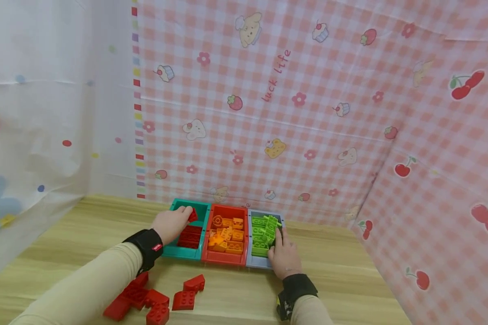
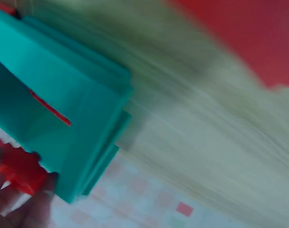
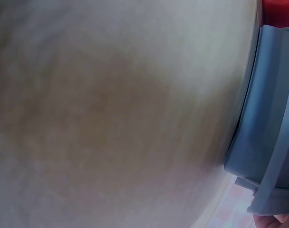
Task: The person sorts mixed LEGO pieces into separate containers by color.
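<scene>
My left hand (image 1: 171,224) pinches a red toy brick (image 1: 193,215) over the teal bin (image 1: 181,253). In the left wrist view the fingertips hold this studded red brick (image 2: 22,168) beside the teal bin's wall (image 2: 82,109). Dark red bricks (image 1: 190,237) lie inside that bin. At the right, my right hand (image 1: 285,258) rests on the edge of the grey-blue bin (image 1: 260,262), its fingers extended near the green bricks (image 1: 264,232). Only some fingertips show past that bin's rim in the right wrist view.
Between the other two bins stands a red bin (image 1: 224,257) with orange bricks (image 1: 227,234). Loose red bricks (image 1: 136,295) lie on the wooden table (image 1: 227,300) in front, with two more (image 1: 184,300) nearby. A checked cloth (image 1: 244,126) hangs behind and at the right.
</scene>
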Demonstrator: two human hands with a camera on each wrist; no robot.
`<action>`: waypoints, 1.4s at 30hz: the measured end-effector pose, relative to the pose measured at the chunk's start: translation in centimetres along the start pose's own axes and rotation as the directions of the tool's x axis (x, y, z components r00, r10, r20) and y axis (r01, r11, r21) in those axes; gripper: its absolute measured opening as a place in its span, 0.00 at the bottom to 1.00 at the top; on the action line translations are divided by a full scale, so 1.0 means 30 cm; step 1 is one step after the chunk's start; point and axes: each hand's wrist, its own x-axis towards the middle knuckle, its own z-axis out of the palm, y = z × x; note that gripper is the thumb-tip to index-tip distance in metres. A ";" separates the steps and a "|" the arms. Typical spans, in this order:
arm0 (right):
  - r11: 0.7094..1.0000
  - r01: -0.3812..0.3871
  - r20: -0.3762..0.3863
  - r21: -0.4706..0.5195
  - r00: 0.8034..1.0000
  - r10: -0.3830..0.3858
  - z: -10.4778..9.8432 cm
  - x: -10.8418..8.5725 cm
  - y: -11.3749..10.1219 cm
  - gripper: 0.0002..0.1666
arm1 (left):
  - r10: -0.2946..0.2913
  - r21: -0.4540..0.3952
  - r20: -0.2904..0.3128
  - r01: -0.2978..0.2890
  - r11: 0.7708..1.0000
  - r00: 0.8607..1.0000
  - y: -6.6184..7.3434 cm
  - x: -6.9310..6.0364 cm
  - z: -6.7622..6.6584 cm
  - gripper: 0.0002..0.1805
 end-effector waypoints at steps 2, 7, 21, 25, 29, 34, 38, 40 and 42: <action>1.000 0.002 -0.002 -0.001 1.000 -0.002 0.001 0.001 -0.004 0.35 | -0.043 0.027 0.073 0.041 0.999 0.996 0.000 0.025 0.024 0.10; 1.000 0.021 -0.031 -0.012 0.999 -0.021 0.005 0.000 -0.008 0.34 | -0.157 0.046 0.185 0.151 0.987 0.970 0.017 0.071 0.061 0.06; 0.999 0.044 -0.089 -0.002 0.995 -0.044 0.016 -0.011 -0.011 0.33 | -0.222 -0.041 0.252 0.240 0.970 0.942 0.072 0.103 0.112 0.06; 1.000 0.029 -0.086 -0.004 0.996 -0.029 0.006 -0.012 -0.002 0.33 | -0.219 -0.106 0.287 0.258 0.960 0.932 0.078 0.111 0.131 0.07; 0.999 0.037 -0.081 -0.008 0.996 -0.038 0.005 -0.017 -0.010 0.32 | -0.234 -0.129 0.330 0.289 0.949 0.915 0.059 0.087 0.165 0.08; 0.999 0.044 -0.059 -0.007 0.997 -0.044 0.009 -0.014 -0.011 0.33 | -0.233 -0.080 0.383 0.283 0.956 0.894 0.042 0.073 0.177 0.10; 0.999 0.030 -0.042 0.011 0.999 -0.030 0.011 -0.008 0.000 0.34 | -0.200 -0.059 0.387 0.241 0.969 0.900 0.039 0.087 0.114 0.12; 0.999 0.028 -0.046 0.016 0.999 -0.027 0.008 -0.004 0.009 0.34 | -0.168 -0.074 0.360 0.207 0.975 0.918 0.035 0.096 0.067 0.13; 0.999 0.028 -0.049 0.022 0.998 -0.027 0.009 -0.003 0.011 0.34 | -0.119 -0.099 0.306 0.156 0.983 0.945 0.027 0.088 0.019 0.12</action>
